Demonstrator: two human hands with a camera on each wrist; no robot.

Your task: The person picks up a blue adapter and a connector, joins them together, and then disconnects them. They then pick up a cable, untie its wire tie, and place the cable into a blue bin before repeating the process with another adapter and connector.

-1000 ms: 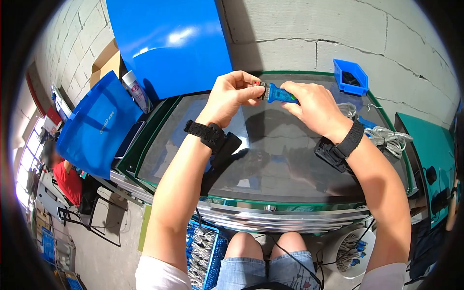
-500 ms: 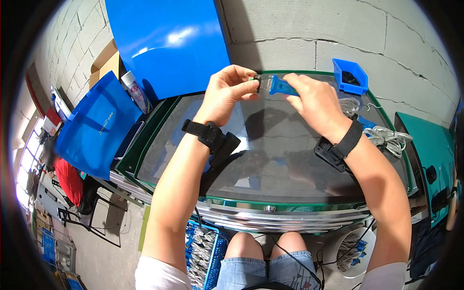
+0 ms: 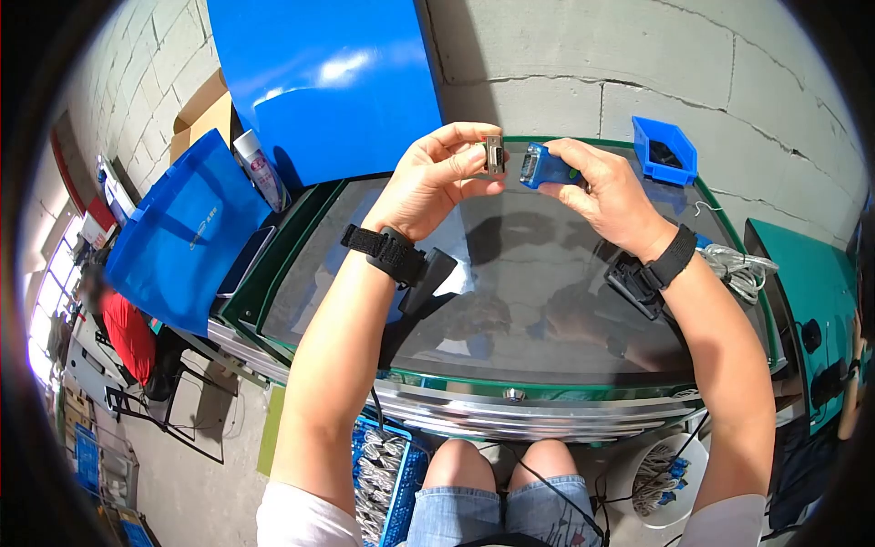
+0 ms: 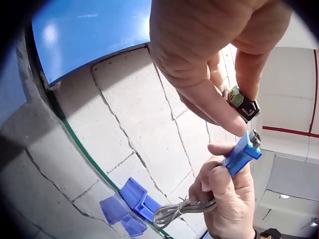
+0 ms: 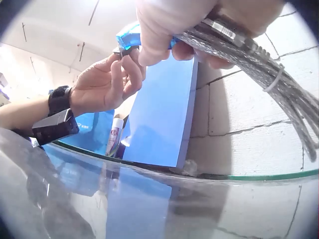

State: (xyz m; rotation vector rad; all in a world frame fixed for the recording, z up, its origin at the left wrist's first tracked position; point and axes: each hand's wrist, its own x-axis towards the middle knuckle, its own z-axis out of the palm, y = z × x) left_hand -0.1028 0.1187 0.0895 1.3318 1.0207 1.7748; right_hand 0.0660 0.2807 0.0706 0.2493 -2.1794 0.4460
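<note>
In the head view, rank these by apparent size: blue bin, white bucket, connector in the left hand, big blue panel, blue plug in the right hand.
1. Big blue panel
2. White bucket
3. Blue bin
4. Blue plug, partly hidden
5. Connector

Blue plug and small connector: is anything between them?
Nothing: the head view shows a bare gap between the blue plug and the small connector.

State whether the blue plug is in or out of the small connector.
Out: a gap shows between the blue plug and the small connector.
</note>
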